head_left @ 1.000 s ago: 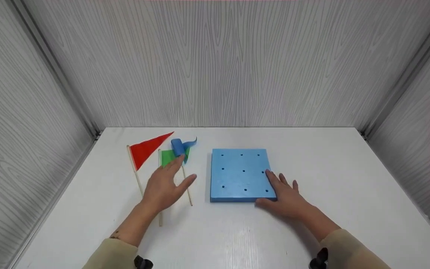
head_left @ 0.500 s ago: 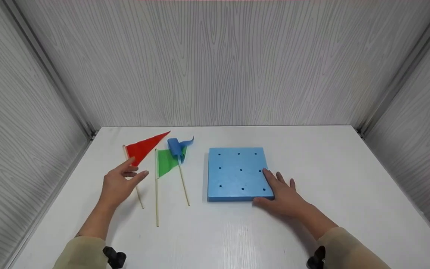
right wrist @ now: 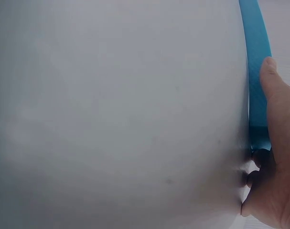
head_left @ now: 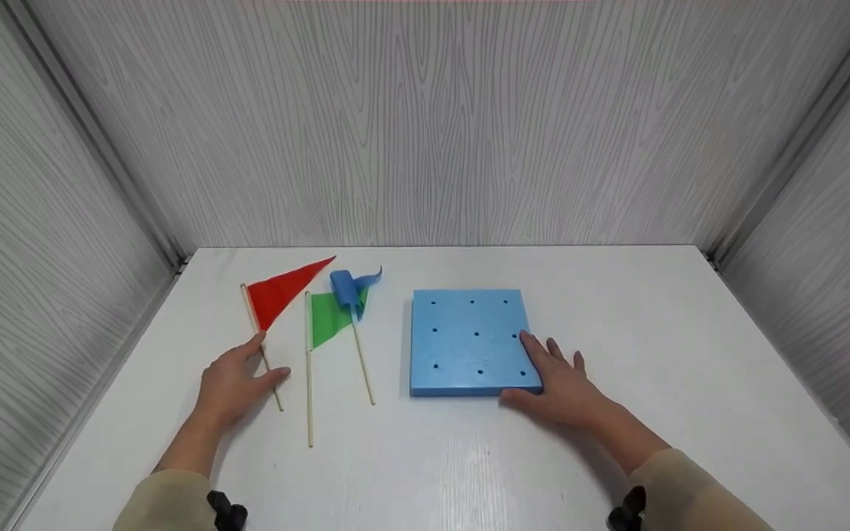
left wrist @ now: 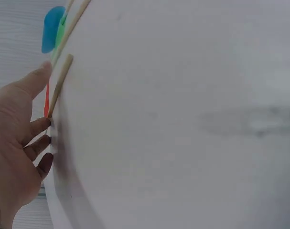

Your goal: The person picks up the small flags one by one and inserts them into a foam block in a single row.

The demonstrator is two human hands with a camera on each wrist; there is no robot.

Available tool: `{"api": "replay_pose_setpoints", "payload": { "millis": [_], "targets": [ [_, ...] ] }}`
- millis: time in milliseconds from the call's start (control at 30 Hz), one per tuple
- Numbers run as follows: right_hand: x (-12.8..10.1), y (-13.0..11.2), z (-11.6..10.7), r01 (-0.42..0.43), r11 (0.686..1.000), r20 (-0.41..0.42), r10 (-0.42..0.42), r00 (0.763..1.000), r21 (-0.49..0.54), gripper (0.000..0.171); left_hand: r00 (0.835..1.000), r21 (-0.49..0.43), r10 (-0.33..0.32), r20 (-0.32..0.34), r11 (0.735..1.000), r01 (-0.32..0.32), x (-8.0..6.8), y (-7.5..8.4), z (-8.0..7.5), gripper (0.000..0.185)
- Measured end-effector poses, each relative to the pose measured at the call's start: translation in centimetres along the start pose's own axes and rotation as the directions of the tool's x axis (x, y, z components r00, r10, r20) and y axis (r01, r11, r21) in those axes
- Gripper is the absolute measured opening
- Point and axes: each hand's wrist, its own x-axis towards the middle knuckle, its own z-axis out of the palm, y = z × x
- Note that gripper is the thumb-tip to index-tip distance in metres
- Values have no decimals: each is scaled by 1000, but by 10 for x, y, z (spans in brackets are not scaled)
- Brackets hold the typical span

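Over the stick of a red pennant flag (head_left: 285,291), my left hand (head_left: 229,383) reaches with its index fingertip right at the stick below the cloth. Its thumb (left wrist: 37,78) stands apart on the stick's other side. My right hand (head_left: 561,387) rests on the near right corner of a blue square board (head_left: 462,346) with several small holes. The index finger lies on the board's top near its right edge. Against the front side face lies the thumb (right wrist: 270,78), while the other fingers spread beside the right side.
Right of the red flag lies a green flag (head_left: 327,317) on a wooden stick. A blue flag (head_left: 344,287), its cloth rolled, overlaps the green cloth. All lie on a white table (head_left: 395,464) with grey wood-grain panels (head_left: 432,125) at the back and sides.
My left hand has moved left from above the blue and green flags, then down onto the red flag's stick. The right hand stays at the board's corner; the view has shifted slightly.
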Motion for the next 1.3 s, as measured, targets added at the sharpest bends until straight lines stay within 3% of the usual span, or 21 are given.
{"api": "replay_pose_setpoints", "payload": {
  "millis": [167, 567, 733, 900, 1067, 1300],
  "targets": [
    [0, -1, 0, -6, 1000, 1, 6, 1000, 2, 118, 997, 138, 79, -20, 988, -76, -1, -4, 7, 73],
    [0, 2, 1, 13, 1000, -12, -13, 1000, -4, 115, 995, 196, 87, 57, 976, -96, -5, -5, -1, 63],
    [2, 2, 1, 7, 1000, -7, -7, 1000, -13, 115, 989, 269, 147, 30, 952, -149, -6, -8, -2, 48],
    [2, 0, 1, 8, 1000, -6, -8, 1000, -5, 116, 986, 319, 164, 1, 935, -156, -7, -8, -1, 43],
    [1, 0, 1, 7, 1000, -4, -7, 1000, -3, 116, 990, 306, 138, -37, 944, -121, -7, -6, -3, 37],
    [1, 0, 2, -10, 1000, 0, 10, 1000, -9, 116, 982, 170, 112, -153, 982, -85, -8, -5, -10, 28]
  ]
}}
